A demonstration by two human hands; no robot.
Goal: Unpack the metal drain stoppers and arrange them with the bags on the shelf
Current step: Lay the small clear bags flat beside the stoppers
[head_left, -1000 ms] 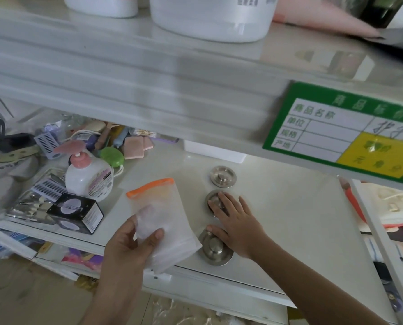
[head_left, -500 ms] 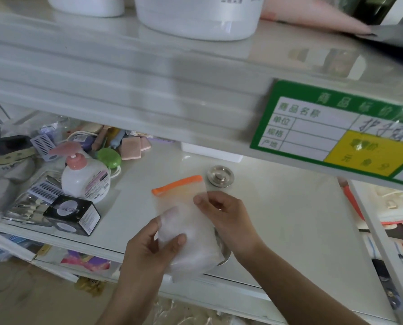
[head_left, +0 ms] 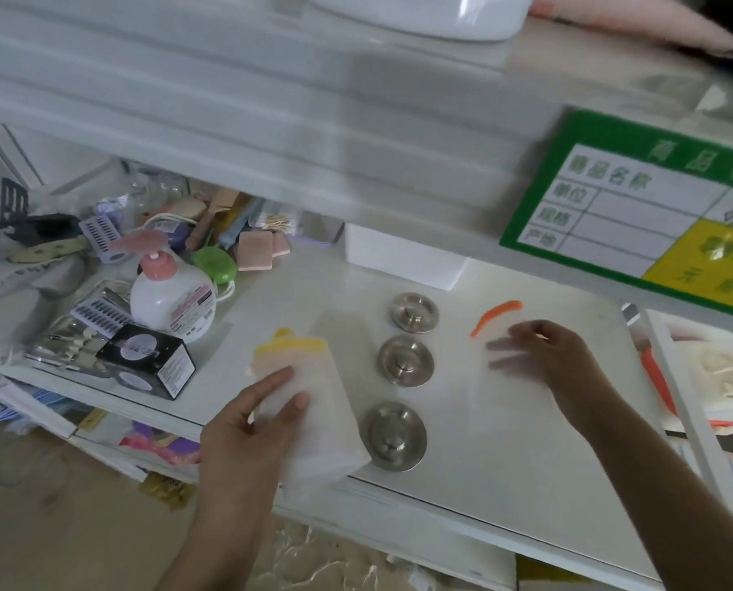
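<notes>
Nearest, left hand (head_left: 251,432): fingers (head_left: 271,381) spread over a stack of translucent bags, thumb on top, clamping the stack at the shelf's front edge.
Yellow-strip bags (head_left: 313,403): held by the left hand; yellow seal strip at the far end; right corner touches the nearest stopper.
Shelf (head_left: 505,441): white; carries all items below.
Near stopper (head_left: 393,435): round metal disc with centre knob, flat on the shelf by the front edge.
Middle stopper (head_left: 405,361): same type, just behind the near one.
Far stopper (head_left: 414,313): same type; the three form one row running away from the edge.
Right hand (head_left: 556,360): fingers (head_left: 505,345) blurred, loosely apart, resting on a clear bag; whether they grip it cannot be told.
Orange-strip bag (head_left: 499,315): right of the stopper row, lying on the shelf; orange seal strip at its far end.
Pump bottle (head_left: 173,298): white, pink pump; label print too small to read.
Price label (head_left: 637,215): green frame, yellow field; Chinese characters, blurred.
</notes>
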